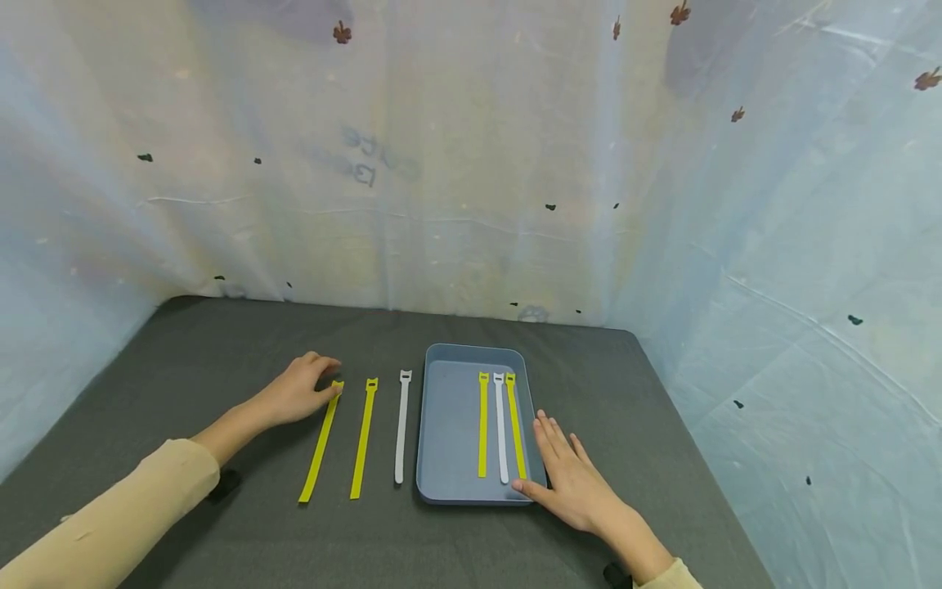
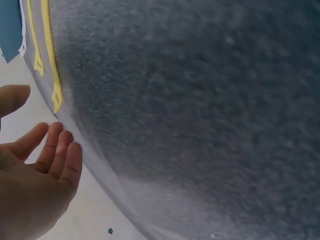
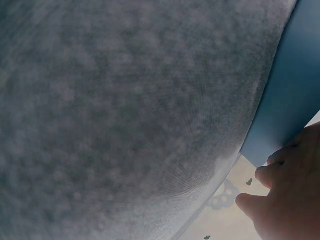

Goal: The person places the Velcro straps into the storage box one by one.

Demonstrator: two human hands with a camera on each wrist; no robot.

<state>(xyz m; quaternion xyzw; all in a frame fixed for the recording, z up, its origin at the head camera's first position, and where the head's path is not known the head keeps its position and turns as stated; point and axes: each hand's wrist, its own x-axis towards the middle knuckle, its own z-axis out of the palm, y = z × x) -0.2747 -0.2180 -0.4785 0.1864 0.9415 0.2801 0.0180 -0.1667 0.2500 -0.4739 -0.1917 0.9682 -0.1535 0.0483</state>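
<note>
My left hand (image 1: 298,388) is at the head end of the leftmost yellow cable strap (image 1: 320,450), thumb and fingers apart. In the left wrist view a gap shows between thumb and fingers, and the left hand (image 2: 42,185) holds nothing. To the right lie another yellow strap (image 1: 363,446) and a white strap (image 1: 401,433), each slotted at the far end. My right hand (image 1: 574,483) rests with straight fingers on the right rim of a blue-grey tray (image 1: 449,425). Inside the tray lie a yellow strap (image 1: 482,429), a white strap (image 1: 502,433) and another yellow strap (image 1: 516,429), side by side.
A dark grey cloth (image 1: 471,548) covers the table under the straps and tray. Pale plastic sheeting (image 1: 456,164) with small dark and brown leaf-like marks hangs behind the table and at both sides.
</note>
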